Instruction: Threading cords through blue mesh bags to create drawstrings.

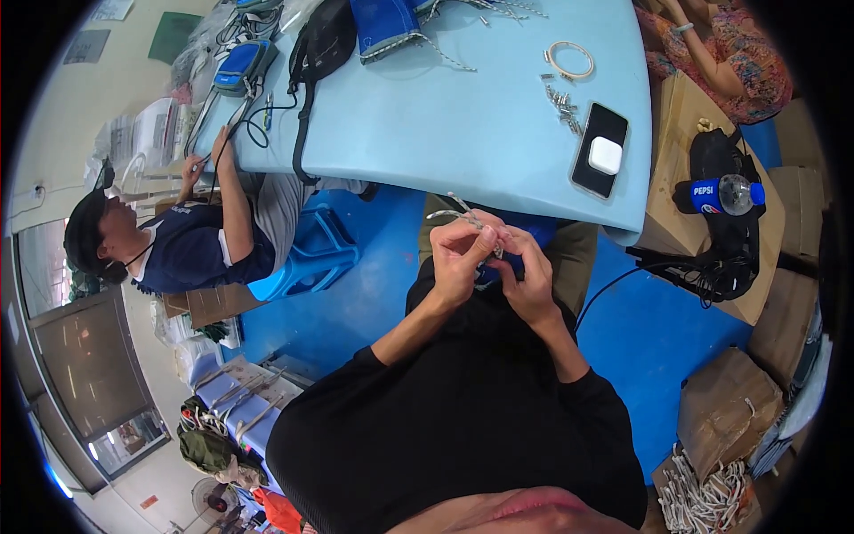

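Note:
In front of my chest, just off the table's front edge, both hands meet on a thin grey-and-white cord (pixel 458 208). Its loose ends stick up past the fingers of my left hand (pixel 457 260), which pinches it. The fingertips of my right hand (pixel 527 274) are closed on the cord too, close beside the left thumb. Part of a blue fabric piece (pixel 487 274) shows below the fingers; most of it is hidden. Where the fingertips come together, the exact hold is too small to make out.
On the light-blue table (pixel 445 125) lie a phone (pixel 594 178) with a white case (pixel 606 156), small metal pieces (pixel 562 110), a tape roll (pixel 569 60), a blue bag (pixel 381 27) and a black strap (pixel 304 133). A co-worker (pixel 209 227) sits left. A bottle (pixel 725 194) lies on a carton right.

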Demonstrator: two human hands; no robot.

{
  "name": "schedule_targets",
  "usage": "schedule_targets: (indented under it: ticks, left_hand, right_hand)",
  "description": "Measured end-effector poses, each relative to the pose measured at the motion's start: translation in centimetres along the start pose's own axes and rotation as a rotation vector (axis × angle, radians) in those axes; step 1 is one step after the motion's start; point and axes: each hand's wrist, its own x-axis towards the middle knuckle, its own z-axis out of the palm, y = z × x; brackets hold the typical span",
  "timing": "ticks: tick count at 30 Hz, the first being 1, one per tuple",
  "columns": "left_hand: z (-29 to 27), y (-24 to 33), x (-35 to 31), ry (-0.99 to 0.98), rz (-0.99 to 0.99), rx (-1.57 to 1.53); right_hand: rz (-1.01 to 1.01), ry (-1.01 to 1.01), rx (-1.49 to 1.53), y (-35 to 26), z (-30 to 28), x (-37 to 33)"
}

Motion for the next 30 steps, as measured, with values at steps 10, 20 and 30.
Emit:
schedule_targets:
  ticks: [10, 20, 30]
  left_hand:
    - [-0.6, 0.4, -0.1, 0.009, 0.098, 0.022]
    - [-0.9, 3.9, 1.8, 0.075, 0.100, 0.306]
    - [-0.9, 4.4, 2.5, -0.006, 0.198, 0.343]
  right_hand:
    - [-0.001, -0.040, 0.058, 0.4, 0.1, -0.6]
    - [0.056, -0.036, 0.014, 0.9, -0.6, -0.9]
    - [0.032, -0.108, -0.027, 1.8, 0.2, -1.5]
